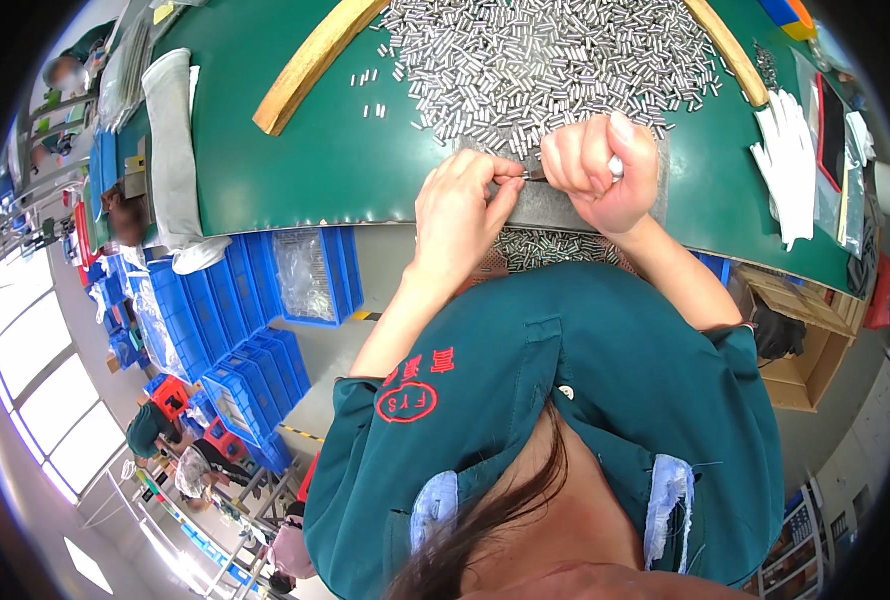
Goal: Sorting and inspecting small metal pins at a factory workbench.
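On the green table point(255, 175), my left hand point(457, 205) pinches a small metal pin point(526, 176) between thumb and fingertips. My right hand point(605, 172) is closed in a fist around a tool with a whitish handle point(616, 168). Its narrow dark tip reaches toward the pin, but I cannot make out the exact kind of tool. Both hands are close together over a grey plate point(565, 208) at the near table edge. Just beyond them spreads a large heap of short, shiny metal pins point(545, 70). A few pins lie apart on the left.
Wooden strips flank the heap, one left point(315, 70) and one right point(730, 50). A white glove point(787, 165) lies at right, a grey sleeve point(173, 140) at left. More pins point(550, 246) sit below the table edge. Blue crates point(250, 285) and a cardboard box point(820, 355) stand below.
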Motion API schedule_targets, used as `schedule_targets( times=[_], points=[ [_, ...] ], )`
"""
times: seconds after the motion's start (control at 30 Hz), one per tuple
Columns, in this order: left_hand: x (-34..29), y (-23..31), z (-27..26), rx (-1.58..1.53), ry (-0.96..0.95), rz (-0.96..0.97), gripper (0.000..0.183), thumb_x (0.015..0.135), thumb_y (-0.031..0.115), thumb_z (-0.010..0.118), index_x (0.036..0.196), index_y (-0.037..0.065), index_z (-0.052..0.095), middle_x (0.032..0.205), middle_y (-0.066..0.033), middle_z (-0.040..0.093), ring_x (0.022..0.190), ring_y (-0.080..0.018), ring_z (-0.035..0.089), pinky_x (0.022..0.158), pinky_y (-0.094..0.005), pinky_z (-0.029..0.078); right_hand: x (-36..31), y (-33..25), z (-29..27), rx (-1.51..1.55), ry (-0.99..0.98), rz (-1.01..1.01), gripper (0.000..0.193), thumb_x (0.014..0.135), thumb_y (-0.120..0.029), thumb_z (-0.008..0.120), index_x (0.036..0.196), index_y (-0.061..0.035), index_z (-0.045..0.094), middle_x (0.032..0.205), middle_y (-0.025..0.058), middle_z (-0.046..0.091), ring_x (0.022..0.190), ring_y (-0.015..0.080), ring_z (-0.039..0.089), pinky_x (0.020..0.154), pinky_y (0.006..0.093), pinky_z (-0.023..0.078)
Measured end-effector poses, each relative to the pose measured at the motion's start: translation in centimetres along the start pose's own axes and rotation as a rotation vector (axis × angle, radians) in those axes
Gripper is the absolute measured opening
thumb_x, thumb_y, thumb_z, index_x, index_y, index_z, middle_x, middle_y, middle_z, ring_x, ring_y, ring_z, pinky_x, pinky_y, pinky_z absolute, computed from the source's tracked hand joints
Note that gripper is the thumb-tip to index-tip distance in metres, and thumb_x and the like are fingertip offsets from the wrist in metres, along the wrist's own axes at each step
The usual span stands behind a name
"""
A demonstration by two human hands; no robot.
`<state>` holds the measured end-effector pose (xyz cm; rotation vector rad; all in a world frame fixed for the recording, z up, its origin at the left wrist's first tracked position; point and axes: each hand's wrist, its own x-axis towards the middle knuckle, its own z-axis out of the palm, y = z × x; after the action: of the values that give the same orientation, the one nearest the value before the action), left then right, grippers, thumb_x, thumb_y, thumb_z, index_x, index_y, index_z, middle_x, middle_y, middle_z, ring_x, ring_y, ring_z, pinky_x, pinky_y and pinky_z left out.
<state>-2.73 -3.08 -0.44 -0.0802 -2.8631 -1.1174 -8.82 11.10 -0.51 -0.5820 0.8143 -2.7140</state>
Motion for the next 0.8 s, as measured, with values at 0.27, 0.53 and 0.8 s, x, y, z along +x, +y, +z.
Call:
schedule_targets(
  times=[0.27,0.53,0.8],
  points=[
    [0.1,0.0,-0.1,0.027,-0.005,0.024,0.009,0.071,0.01,0.066,0.078,0.011,0.061,0.069,-0.0012,0.054,0.066,-0.0196,0.053,0.064,-0.0322,0.042,-0.4,-0.3,0.7,-0.378,-0.104,0.024,0.048,0.091,-0.021,0.031,0.045,-0.0085,0.034,0.04,0.0026,0.036,0.035,0.0125,0.026,0.038,0.0275,0.025],
    [0.2,-0.1,0.0,0.012,0.018,0.04,0.009,0.07,0.011,0.067,0.077,0.01,0.062,0.067,-0.0004,0.053,0.06,-0.0171,0.05,0.062,-0.0307,0.042,0.4,0.1,-0.6,0.081,-0.014,0.026,0.047,0.094,-0.023,0.028,0.05,-0.0082,0.033,0.041,0.0015,0.031,0.035,0.0091,0.023,0.036,0.0239,0.023],
    [0.1,-0.4,0.0,0.024,0.013,0.073,0.012,0.07,0.007,0.068,0.081,0.008,0.063,0.064,-0.0009,0.051,0.056,-0.0135,0.046,0.057,-0.0264,0.041,0.3,0.2,-0.5,0.091,0.019,0.01,0.047,0.093,-0.021,0.029,0.049,-0.0082,0.033,0.04,0.0012,0.031,0.035,0.0089,0.024,0.037,0.0246,0.023]
  ],
)
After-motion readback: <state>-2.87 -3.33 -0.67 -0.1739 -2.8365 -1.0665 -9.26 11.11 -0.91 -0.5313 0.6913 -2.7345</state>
